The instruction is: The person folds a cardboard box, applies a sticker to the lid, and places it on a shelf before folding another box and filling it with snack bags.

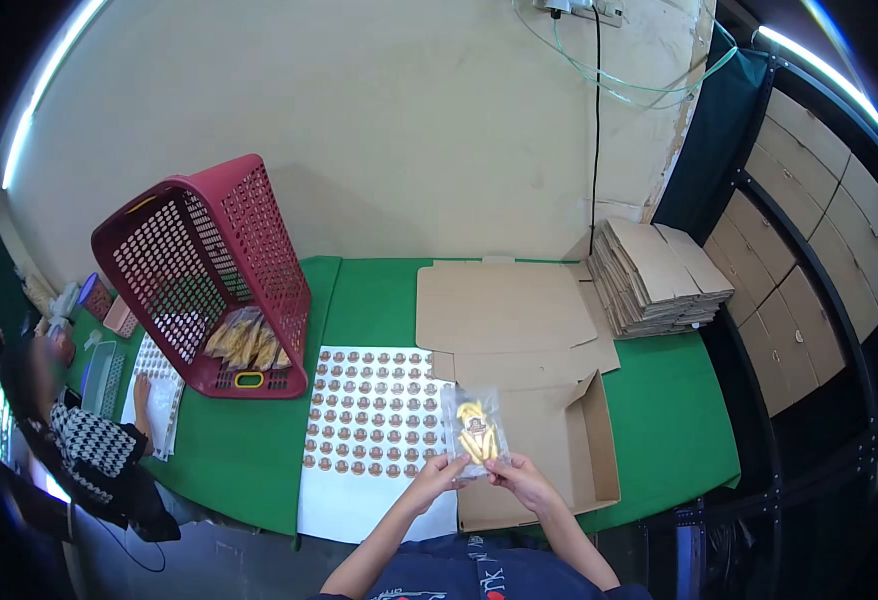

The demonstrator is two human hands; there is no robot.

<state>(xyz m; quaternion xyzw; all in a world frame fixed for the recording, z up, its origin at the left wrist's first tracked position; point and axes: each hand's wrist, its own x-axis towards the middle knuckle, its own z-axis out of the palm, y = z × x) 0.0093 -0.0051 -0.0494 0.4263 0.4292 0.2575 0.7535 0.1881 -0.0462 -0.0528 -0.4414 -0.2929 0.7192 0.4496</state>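
Observation:
A clear plastic bag of yellow stick-shaped pieces (474, 425) is held up between my two hands, with a round brown sticker on its front. My left hand (439, 477) pinches its lower left corner, and my right hand (521, 482) grips the lower right. Behind and below the bag lies an open cardboard box (539, 440), its lid folded back toward the wall. To the left, a white sheet of round brown stickers (371, 412) lies flat on the green cloth; its lower rows are bare.
A red plastic basket (249, 215) lies tipped on its side, holding several filled bags (247, 340). Flattened cardboard boxes (659, 275) are stacked at the back right. At the far left, another person (99, 450) sits with a hand on sticker sheets (164, 400).

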